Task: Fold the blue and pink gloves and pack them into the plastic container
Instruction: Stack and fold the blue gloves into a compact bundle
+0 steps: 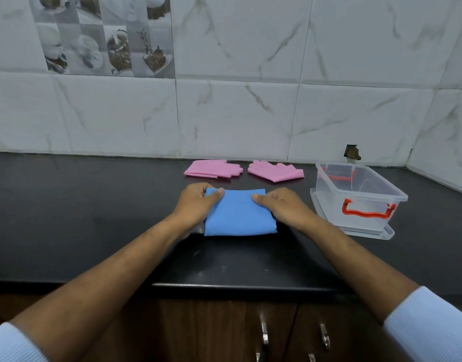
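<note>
The person stands at the dark countertop (94,205) with both forearms extended. The blue gloves (240,212) lie as one folded, roughly square packet at the centre, near the front edge. The left hand (196,205) grasps the packet's left side, thumb on top and fingers curled beneath the edge; the right hand (282,207) grasps the right side in the same manner. Whether the packet contains one glove or two cannot be determined.

Step in hand, as judged: folding of the blue packet is complete or nearly so, and it is being squared or readied for lifting.

Two pink gloves (214,169) (275,172) lie side by side behind the packet, near the tiled wall, with no hand on them. The plastic container (360,197) stands open to the right, with red handles (368,209), apparently resting on its own lid (381,232). No gloves are visible inside.

Next move, as judged: keep both edges pinched so the fold holds, carry the packet right, clear the near rim, lower it flat, then fold the pink pair
</note>
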